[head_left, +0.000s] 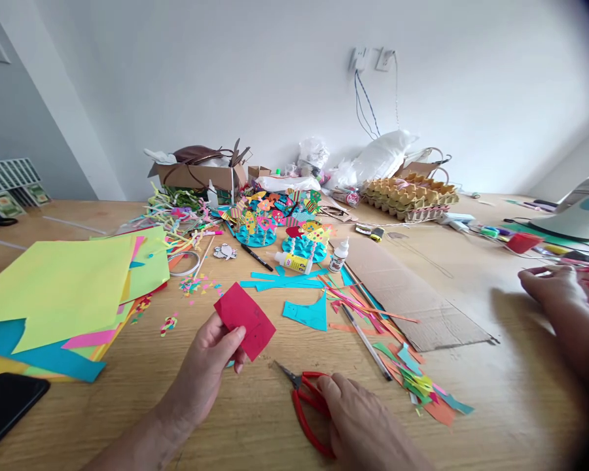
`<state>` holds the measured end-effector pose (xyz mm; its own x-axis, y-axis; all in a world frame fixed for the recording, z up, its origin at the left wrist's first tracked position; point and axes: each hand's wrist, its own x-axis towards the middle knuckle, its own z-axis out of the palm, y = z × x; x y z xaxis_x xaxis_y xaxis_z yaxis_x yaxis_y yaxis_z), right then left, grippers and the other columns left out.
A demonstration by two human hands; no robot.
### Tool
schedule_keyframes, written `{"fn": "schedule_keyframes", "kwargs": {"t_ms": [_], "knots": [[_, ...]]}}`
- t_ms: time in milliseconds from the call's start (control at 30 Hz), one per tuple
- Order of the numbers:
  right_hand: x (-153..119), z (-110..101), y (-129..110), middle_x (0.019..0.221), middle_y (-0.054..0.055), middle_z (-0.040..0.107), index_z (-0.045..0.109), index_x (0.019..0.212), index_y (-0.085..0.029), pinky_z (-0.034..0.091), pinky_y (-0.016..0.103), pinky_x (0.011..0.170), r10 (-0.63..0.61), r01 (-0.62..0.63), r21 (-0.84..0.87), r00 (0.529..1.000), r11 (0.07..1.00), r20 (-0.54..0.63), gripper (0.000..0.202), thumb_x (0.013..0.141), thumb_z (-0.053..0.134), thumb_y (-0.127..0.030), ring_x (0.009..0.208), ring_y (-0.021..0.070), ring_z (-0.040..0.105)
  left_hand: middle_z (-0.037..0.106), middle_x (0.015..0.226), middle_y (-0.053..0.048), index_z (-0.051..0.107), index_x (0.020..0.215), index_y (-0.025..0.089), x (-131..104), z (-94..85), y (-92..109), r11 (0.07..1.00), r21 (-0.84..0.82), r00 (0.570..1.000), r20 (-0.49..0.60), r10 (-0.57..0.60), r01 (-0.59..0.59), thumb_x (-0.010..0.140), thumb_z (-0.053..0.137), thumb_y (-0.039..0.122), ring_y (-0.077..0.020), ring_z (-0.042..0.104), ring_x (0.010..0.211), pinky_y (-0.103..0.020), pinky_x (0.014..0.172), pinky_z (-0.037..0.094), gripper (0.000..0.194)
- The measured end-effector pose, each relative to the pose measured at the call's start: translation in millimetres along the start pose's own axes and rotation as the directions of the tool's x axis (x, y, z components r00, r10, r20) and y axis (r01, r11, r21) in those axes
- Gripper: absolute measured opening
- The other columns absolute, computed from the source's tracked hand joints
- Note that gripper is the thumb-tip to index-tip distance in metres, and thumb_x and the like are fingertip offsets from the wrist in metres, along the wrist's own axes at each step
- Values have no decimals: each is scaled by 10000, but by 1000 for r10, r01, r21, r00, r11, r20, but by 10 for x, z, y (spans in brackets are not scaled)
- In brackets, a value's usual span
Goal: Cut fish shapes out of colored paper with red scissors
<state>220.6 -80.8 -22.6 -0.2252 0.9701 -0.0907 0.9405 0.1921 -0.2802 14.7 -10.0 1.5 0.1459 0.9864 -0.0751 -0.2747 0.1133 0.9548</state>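
Between the thumb and fingers of my left hand (pixel 211 356) is a red paper piece (pixel 243 317) with faint pencil marks, held above the table. My right hand (pixel 351 415) rests at the red-handled scissors (pixel 307 405), its fingers on the upper handle. The scissors lie on the table with their blades pointing up and left, just below the red paper. Behind the paper lie blue paper scraps (pixel 307 311).
Coloured sheets (pixel 53 288) and a black phone (pixel 12 405) lie left. Glue bottles (pixel 338 255) and paper fish crafts (pixel 255 229) stand ahead. Cardboard (pixel 412 301), a pen (pixel 368 343) and scraps lie right. Another person's hand (pixel 559 294) is at the right edge.
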Motion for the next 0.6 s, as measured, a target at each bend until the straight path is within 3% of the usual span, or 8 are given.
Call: {"fn": "schedule_keyframes", "kwargs": {"t_ms": [67, 133, 200, 267, 400, 500, 600], "knots": [[-4, -52, 33, 768, 78, 636, 595, 822, -170, 464, 284, 588, 44, -32, 144, 996, 989, -83, 219, 693, 457, -59, 677, 209, 620, 563, 586, 49, 539, 747, 173, -2, -4, 4, 1000, -22, 1000, -3, 19, -19, 719, 608, 274, -68, 446, 467, -177, 417, 359, 126], [-17, -129, 48, 705, 40, 599, 560, 793, -185, 443, 249, 523, 116, -53, 403, 984, 914, -135, 163, 700, 445, -117, 617, 177, 592, 569, 587, 49, 543, 736, 174, -5, -8, 1, 999, -37, 999, -7, 35, -35, 731, 600, 269, -72, 455, 474, -180, 423, 366, 111], [-16, -203, 23, 682, 14, 575, 514, 760, -197, 431, 227, 490, 182, -43, 694, 975, 718, -128, 91, 695, 452, -185, 585, 153, 567, 572, 580, 49, 548, 714, 174, -9, -8, -18, 998, -44, 999, -7, 50, -50, 735, 596, 261, -76, 460, 477, -181, 423, 368, 102], [20, -258, -51, 713, 7, 580, 490, 753, -198, 429, 222, 497, 221, -12, 876, 969, 483, -108, 80, 683, 496, -238, 562, 129, 539, 572, 574, 48, 555, 697, 174, -21, -2, -51, 997, -47, 998, 8, 68, -67, 739, 594, 255, -82, 466, 484, -184, 429, 373, 99], [187, -316, -294, 642, -18, 550, 512, 718, -178, 363, 204, 473, 226, 24, 981, 972, 190, -67, 227, 627, 666, -318, 514, 98, 455, 559, 571, 47, 570, 686, 179, -80, 27, -109, 992, -22, 991, 52, 122, -121, 767, 583, 239, -89, 470, 514, -189, 471, 390, 102], [303, -340, -457, 682, -17, 571, 505, 726, -173, 356, 197, 491, 221, 75, 996, 972, 45, -83, 287, 624, 718, -336, 532, 84, 443, 556, 576, 40, 578, 684, 181, -140, 50, -134, 990, 14, 986, 94, 139, -141, 789, 571, 245, -93, 459, 525, -197, 494, 392, 124], [358, -366, -537, 576, -61, 514, 461, 691, -185, 327, 188, 462, 207, 120, 992, 972, -27, -112, 328, 618, 742, -337, 488, 75, 411, 566, 591, 27, 593, 703, 181, -179, 64, -149, 991, 40, 985, 122, 123, -129, 797, 565, 257, -104, 458, 539, -205, 494, 388, 124]]}}
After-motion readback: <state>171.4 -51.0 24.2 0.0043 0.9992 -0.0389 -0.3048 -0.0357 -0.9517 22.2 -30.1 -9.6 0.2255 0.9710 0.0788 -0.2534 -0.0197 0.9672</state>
